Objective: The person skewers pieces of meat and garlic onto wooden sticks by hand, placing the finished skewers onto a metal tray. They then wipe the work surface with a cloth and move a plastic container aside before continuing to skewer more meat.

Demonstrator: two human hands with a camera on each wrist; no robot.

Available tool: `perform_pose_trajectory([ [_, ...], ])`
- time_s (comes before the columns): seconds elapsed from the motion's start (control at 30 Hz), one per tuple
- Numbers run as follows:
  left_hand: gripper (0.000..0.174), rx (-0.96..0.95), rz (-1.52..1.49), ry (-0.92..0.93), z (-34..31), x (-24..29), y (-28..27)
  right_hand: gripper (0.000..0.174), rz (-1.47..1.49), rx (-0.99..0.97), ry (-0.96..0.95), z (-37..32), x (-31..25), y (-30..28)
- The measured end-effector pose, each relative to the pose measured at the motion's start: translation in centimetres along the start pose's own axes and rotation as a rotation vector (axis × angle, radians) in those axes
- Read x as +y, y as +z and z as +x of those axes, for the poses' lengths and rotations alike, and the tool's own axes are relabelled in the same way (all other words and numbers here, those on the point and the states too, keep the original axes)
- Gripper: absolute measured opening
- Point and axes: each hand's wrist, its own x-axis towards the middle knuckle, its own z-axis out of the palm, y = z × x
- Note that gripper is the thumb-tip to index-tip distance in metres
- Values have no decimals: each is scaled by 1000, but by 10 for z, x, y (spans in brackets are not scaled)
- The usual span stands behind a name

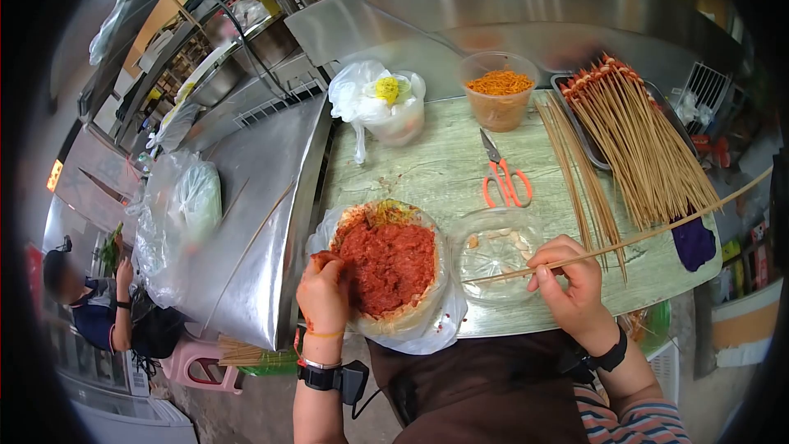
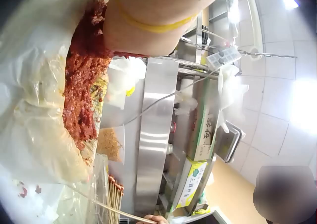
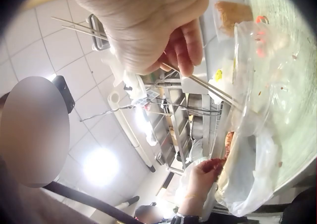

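Note:
My left hand (image 1: 323,296) is at the left side of a bag-lined bowl (image 1: 448,279) filled with red marinated meat (image 1: 386,267). Its stained fingers curl around a red piece of the meat at the rim. In the left wrist view, the forearm hides those fingers. My right hand (image 1: 571,284) pinches thin bamboo skewers (image 1: 657,238) between thumb and fingers; two show in the right wrist view. Their tips point left toward the bowl, over a clear plastic container (image 1: 497,218) with a few pale pieces inside.
Orange-handled scissors (image 1: 503,177) lie behind the clear container. Farther back are a tub of orange shreds (image 1: 499,111) and a bag-covered tub (image 1: 394,127). Loose skewers (image 1: 583,181) and a tray of loaded skewers (image 1: 633,140) occupy the right. Another person (image 1: 103,304) is at far left.

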Motion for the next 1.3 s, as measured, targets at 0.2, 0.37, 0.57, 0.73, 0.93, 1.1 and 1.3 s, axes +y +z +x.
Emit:
perform_pose_trajectory([
  [0.2, 30, -151, -72, 222, 0, 18, -5, 10, 48, -25, -4, 3, -1, 3],
  [0.37, 21, -150, -31, 194, 1, 16, 3, 9, 32, -45, 14, 3, -2, 5],
  [0.57, 13, -97, -716, -273, -12, 2, 16, 11, 113, -48, 147, 10, -4, -1],
  [0.73, 28, -1, -1330, -527, -7, 52, 19, 13, 309, 69, 329, 17, -4, -1],
  [0.93, 23, 93, -1371, -522, -9, 74, 45, 18, 135, -211, 319, 25, 18, 15],
  [1.1, 16, 90, -1605, -668, -8, 81, 40, 26, 216, 57, 332, 35, -9, -27],
  [1.3, 15, 83, -1478, -579, -13, 78, 49, 25, -60, -8, 303, 31, -5, -46],
])
